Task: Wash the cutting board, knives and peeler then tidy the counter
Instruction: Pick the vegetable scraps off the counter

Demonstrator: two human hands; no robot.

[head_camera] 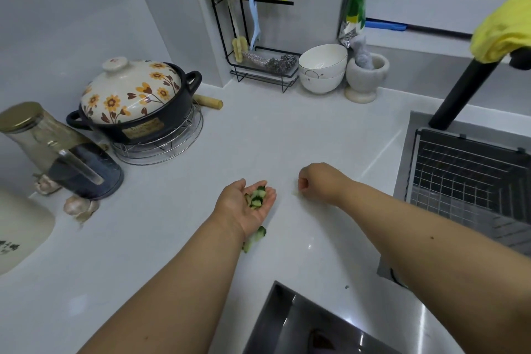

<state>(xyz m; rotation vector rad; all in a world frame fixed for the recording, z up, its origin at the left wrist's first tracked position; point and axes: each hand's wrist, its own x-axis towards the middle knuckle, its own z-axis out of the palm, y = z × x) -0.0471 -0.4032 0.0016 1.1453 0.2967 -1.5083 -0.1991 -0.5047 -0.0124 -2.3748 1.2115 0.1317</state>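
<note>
My left hand [244, 207] lies palm up on the white counter [258, 138], cupping several green cucumber scraps [255, 198]. More cucumber scraps [254, 238] lie on the counter just below that wrist. My right hand [319, 181] rests a short way to the right, fingers curled down with the tips pinched against the counter beside a faint pale scrap [296, 195]; what it grips is too small to tell. No cutting board, knife or peeler shows in this view.
A sink [402, 158] with a wire rack [465, 178] lies at right, beside a black tap [465, 89] draped with a yellow cloth [505, 31]. A flowered pot [135, 100], kettle [74, 161], garlic [77, 205], utensil rack [258, 37], bowls [321, 69] and mortar [365, 77] line the back. A steel basin [301, 322] is near the front.
</note>
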